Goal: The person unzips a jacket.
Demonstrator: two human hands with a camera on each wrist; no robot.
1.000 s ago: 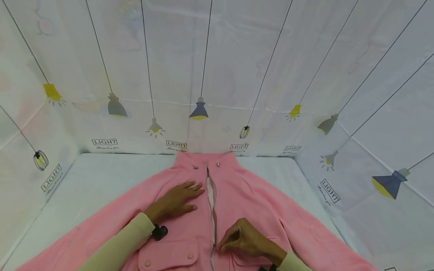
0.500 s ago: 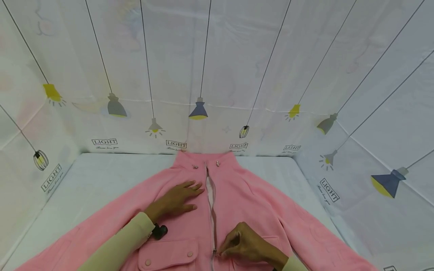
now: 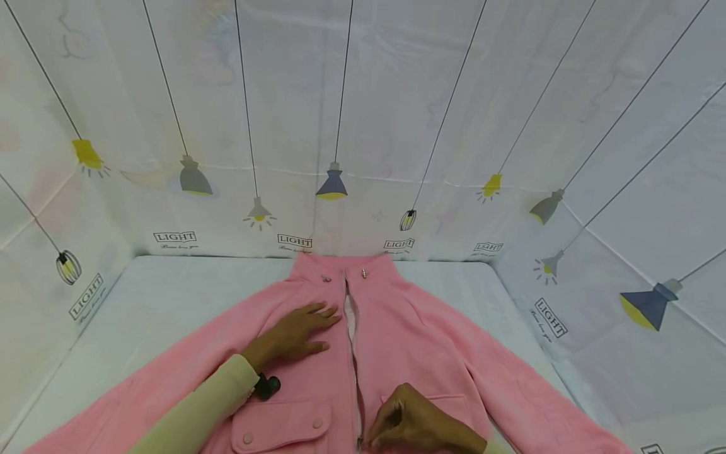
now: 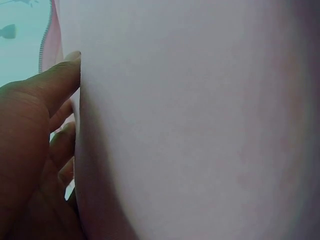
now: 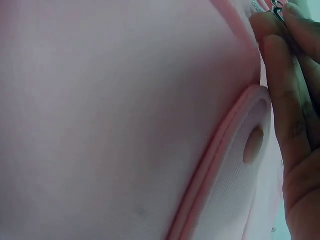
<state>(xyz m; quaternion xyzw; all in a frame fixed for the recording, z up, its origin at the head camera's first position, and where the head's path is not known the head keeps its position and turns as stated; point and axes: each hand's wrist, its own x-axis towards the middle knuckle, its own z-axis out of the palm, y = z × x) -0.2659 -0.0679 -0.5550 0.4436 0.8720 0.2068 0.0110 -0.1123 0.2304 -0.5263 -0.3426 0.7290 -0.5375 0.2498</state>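
Note:
A pink jacket (image 3: 420,340) lies spread face up on the white table, its collar at the far edge. Its front zipper (image 3: 353,353) gapes from near the collar down to the slider. My right hand (image 3: 414,419) pinches the metal zipper pull (image 5: 278,11) between thumb and forefinger, low on the front. Flat on the chest panel left of the zipper, my left hand (image 3: 295,334) rests with its fingers spread. The left wrist view shows that hand's thumb (image 4: 62,75) against the cloth.
Two buttoned flap pockets sit low on the jacket; the left pocket flap (image 3: 282,425) shows fully. Metal cord ends (image 3: 365,273) hang at the collar. The white table (image 3: 187,277) meets a lamp-printed backdrop (image 3: 363,126) behind and on both sides.
My right hand has drawn the zipper pull down toward the near edge, and the gap in the zipper has lengthened. The left hand has stayed in place.

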